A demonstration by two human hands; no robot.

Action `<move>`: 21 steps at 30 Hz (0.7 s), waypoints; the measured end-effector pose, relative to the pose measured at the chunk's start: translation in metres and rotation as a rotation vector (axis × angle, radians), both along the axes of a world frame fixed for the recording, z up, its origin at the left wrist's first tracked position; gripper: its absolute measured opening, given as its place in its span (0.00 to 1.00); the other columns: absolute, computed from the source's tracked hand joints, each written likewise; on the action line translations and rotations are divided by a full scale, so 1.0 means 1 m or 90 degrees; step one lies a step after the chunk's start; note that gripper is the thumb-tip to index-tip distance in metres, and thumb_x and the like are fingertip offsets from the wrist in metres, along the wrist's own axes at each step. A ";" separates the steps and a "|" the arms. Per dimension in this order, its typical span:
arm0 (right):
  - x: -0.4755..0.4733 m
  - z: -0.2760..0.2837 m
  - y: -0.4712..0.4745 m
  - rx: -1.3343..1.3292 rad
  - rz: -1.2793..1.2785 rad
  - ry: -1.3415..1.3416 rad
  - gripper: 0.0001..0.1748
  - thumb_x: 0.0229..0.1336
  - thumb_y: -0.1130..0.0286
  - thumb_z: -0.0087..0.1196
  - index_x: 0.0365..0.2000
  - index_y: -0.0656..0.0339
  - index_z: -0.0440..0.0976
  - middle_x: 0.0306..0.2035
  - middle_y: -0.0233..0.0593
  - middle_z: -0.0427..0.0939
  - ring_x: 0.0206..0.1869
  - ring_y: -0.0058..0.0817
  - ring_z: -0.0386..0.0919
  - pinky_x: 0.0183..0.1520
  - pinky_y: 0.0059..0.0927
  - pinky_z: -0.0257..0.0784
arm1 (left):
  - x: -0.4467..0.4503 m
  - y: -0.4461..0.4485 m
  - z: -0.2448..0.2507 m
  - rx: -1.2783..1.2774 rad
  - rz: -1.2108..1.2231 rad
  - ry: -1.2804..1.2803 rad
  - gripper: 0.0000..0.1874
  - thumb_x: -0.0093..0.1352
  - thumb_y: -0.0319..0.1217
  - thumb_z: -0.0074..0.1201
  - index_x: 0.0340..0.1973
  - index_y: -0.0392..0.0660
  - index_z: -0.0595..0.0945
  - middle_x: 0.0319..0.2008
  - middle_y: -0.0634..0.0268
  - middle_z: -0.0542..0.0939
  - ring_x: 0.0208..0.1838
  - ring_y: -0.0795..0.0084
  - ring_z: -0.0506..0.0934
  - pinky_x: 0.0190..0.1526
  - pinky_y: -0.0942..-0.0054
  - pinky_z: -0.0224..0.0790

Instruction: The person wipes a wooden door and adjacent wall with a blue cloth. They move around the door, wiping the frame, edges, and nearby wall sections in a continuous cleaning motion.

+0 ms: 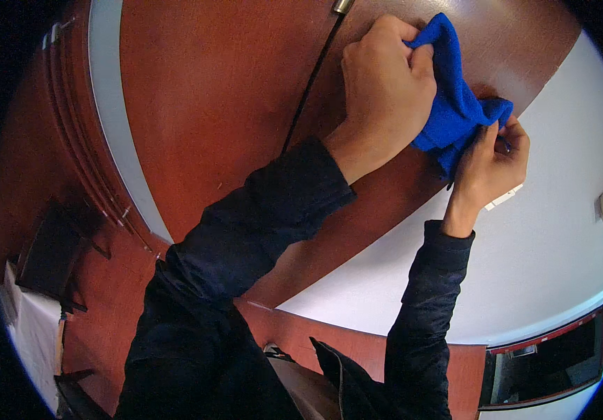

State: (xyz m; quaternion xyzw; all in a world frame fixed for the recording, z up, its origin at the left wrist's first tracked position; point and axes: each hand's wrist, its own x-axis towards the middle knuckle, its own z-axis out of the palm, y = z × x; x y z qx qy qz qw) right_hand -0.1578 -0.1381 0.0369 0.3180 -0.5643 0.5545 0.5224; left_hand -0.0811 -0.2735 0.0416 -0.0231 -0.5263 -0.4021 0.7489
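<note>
A bunched blue cloth (446, 100) hangs in folds between my two hands in the upper right. My left hand (388, 84) pinches its upper left edge between thumb and fingers. Lower and to the right, my right hand (493, 157) grips the cloth's other side with the fingertips. Behind the cloth is a reddish-brown wooden panel (212, 105). Whether the cloth touches the panel cannot be told. A thin black cord or rod (312, 79) with a metal fitting (343, 6) at its top runs down beside my left hand and passes behind my sleeve.
A white wall (375, 283) meets the panel on the right, with a white plate (503, 198) behind my right wrist. A pale grey strip (106, 94) borders the panel's left. A dark chair (52, 252) stands far left; a dark framed pane (548, 362) is lower right.
</note>
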 end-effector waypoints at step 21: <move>0.055 -0.445 0.012 0.424 0.091 -0.177 0.09 0.68 0.70 0.58 0.45 0.63 0.75 0.43 0.52 0.76 0.47 0.57 0.78 0.47 0.53 0.76 | 0.082 0.044 -0.459 0.210 0.057 -0.534 0.16 0.72 0.21 0.57 0.55 0.43 0.76 0.41 0.41 0.85 0.44 0.38 0.85 0.44 0.48 0.78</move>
